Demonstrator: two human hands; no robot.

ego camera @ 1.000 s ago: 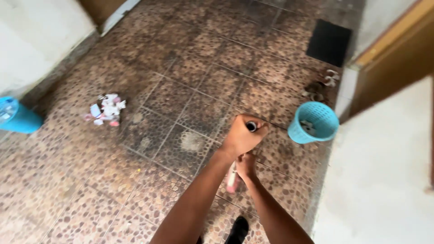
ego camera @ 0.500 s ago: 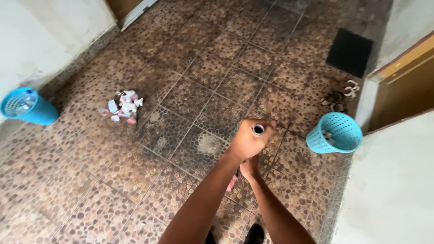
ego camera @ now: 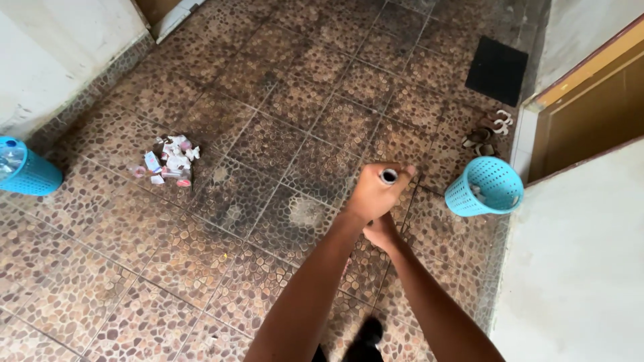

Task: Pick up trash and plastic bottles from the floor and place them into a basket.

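My left hand (ego camera: 373, 193) is closed around the top end of a hollow stick (ego camera: 388, 176), seen end-on as a small round tube mouth. My right hand (ego camera: 381, 232) grips the same stick just below, mostly hidden under the left hand. The stick's lower part is not visible. A small pile of torn paper and wrappers (ego camera: 168, 161) lies on the pebble-patterned floor tiles to the left, well away from both hands.
A blue mesh basket (ego camera: 484, 186) stands at the right by a white wall. Another blue basket (ego camera: 23, 169) sits at the left edge. Sandals (ego camera: 484, 131) and a dark mat (ego camera: 496, 70) lie near a brown door. My dark shoe (ego camera: 365, 334) shows below.
The view has shifted slightly and my hands have moved up a little with the stick. The pink piece seen below my hands earlier is no longer visible.
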